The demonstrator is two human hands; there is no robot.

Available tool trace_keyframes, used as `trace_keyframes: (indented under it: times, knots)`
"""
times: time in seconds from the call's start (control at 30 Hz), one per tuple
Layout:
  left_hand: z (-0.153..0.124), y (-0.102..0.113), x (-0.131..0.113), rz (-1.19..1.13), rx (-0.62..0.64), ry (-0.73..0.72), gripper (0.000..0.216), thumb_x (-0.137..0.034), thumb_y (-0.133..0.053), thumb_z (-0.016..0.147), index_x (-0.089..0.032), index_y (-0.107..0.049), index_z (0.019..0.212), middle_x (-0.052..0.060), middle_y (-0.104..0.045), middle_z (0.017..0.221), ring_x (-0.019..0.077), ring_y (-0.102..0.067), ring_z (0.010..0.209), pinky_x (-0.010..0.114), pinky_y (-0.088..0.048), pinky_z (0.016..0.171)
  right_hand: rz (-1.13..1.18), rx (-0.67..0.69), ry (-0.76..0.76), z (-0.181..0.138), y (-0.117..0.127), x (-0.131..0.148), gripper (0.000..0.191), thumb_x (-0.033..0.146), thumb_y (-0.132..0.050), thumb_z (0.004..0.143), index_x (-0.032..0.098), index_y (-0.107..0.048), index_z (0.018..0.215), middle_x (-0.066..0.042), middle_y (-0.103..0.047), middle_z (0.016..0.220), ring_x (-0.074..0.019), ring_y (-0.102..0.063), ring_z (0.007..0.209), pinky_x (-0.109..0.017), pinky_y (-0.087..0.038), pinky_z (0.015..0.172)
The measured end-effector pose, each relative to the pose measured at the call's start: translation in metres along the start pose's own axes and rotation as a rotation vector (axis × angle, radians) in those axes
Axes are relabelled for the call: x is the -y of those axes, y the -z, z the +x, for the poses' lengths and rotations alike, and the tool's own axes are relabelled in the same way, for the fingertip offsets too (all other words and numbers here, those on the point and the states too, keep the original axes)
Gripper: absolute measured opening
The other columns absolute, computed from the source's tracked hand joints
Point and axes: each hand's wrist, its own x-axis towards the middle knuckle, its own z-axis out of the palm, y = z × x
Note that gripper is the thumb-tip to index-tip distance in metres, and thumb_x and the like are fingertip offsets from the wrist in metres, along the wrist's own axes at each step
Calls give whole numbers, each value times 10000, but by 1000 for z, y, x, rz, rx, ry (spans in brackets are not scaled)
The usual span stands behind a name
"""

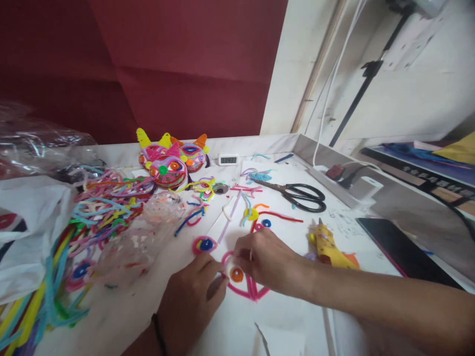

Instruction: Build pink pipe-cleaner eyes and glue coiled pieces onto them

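Both hands meet over a pink pipe-cleaner loop lying on the white table. Inside the loop sits a small coil with an orange centre and white ring. My left hand rests on the table with its fingers curled, fingertips pressing the coil's left side. My right hand comes in from the right, its fingers pinched on the top of the coil and loop. A pink coil with a blue centre lies just beyond my left hand.
A heap of coloured pipe cleaners and plastic bags fill the left. Finished colourful masks stand at the back. Black scissors, a yellow glue gun, a dark phone and a power strip lie to the right.
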Motion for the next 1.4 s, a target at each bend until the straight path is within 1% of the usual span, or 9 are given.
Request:
trace_keyframes:
  times: [0.2,0.27,0.47,0.67,0.77,0.9,0.97,1.23,1.4]
  knots:
    - [-1,-3,2,13,-49,-34,139,-188,-502,838,-213,-626,780,4,-617,751,139,-609,641,232,-499,605,14,-1,-2,0,-3,-2,130,77,-596,748,170,-685,731,-13,-696,685,-113,-604,610,-197,-376,574]
    - [0,-3,2,15,-67,-44,128,-190,-515,827,-211,-626,767,3,-614,735,135,-608,634,224,-497,597,11,-4,4,0,-3,-3,136,72,-595,741,172,-687,740,-12,-698,691,-112,-603,612,-197,-376,576]
    - [0,-3,1,20,-83,-48,142,-196,-508,836,-205,-627,759,3,-614,725,122,-603,624,200,-492,587,-24,6,32,2,-4,-5,170,37,-579,720,168,-688,728,-15,-702,701,-108,-596,617,-193,-373,580]
    - [1,-3,-1,50,-74,-44,125,-198,-522,828,-208,-628,762,3,-622,733,132,-615,627,213,-506,596,-90,52,44,1,-1,0,159,46,-567,742,155,-664,677,-29,-684,683,-113,-576,619,-203,-358,584]
    - [1,-3,-2,70,-72,-49,119,-189,-527,823,-219,-642,826,1,-634,755,140,-628,634,221,-510,581,-128,74,53,1,1,1,158,55,-567,753,152,-648,658,-31,-671,682,-111,-561,617,-207,-344,578]
    - [-1,-4,0,72,-65,-83,214,-190,-493,856,-243,-645,997,8,-651,839,132,-644,678,216,-527,626,-173,94,67,2,2,0,160,88,-562,790,154,-648,673,-36,-661,715,-115,-554,635,-217,-329,578]
    - [-2,-5,1,77,-53,-91,239,-201,-476,872,-254,-646,1031,10,-646,842,122,-637,668,205,-526,623,-196,103,69,1,3,1,158,97,-558,803,152,-653,689,-44,-663,748,-122,-554,649,-227,-320,575]
    - [-3,-5,1,74,-45,-94,278,-205,-457,883,-264,-653,1072,5,-633,803,108,-624,647,180,-528,615,-216,116,77,-5,1,2,146,92,-561,803,148,-652,705,-43,-652,750,-126,-552,640,-239,-309,561]
    - [-2,-5,0,86,-57,-71,253,-195,-486,857,-250,-654,1039,12,-659,856,144,-652,695,241,-553,641,-162,77,64,0,-2,-3,112,113,-575,778,163,-647,709,-37,-676,751,-131,-575,650,-232,-323,566]
